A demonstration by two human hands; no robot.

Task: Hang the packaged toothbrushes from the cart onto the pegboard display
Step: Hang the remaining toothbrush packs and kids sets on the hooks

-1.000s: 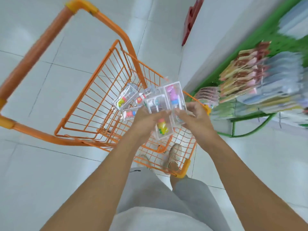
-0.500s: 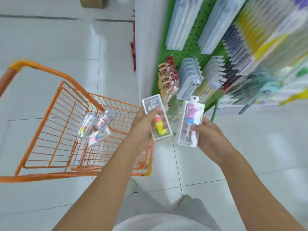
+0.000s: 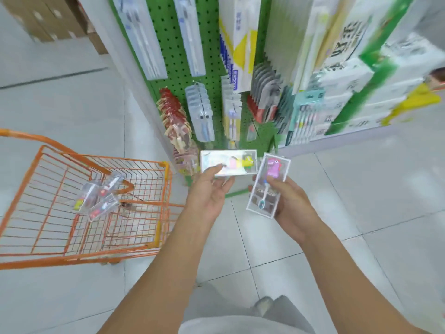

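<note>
My left hand (image 3: 208, 192) grips a clear toothbrush pack with a yellow figure (image 3: 228, 163), held sideways just below the green pegboard (image 3: 212, 56). A second clear pack, with a purple figure (image 3: 268, 188), stands nearly upright in my right hand (image 3: 290, 201). Three more clear toothbrush packs (image 3: 98, 197) lie inside the orange wire cart (image 3: 79, 169) at my left. Rows of packaged toothbrushes hang from the pegboard's hooks above both hands.
Red-brown carded packs (image 3: 174, 119) and clear cases (image 3: 201, 112) hang on the lowest hooks near my left hand. Boxed goods (image 3: 349, 75) fill the shelves at right. Brown cartons (image 3: 45, 18) sit on the white tiled floor at far left.
My view has swung up from the cart to the pegboard. Both hands moved right and forward with their packs, and the left pack has turned from upright to sideways.
</note>
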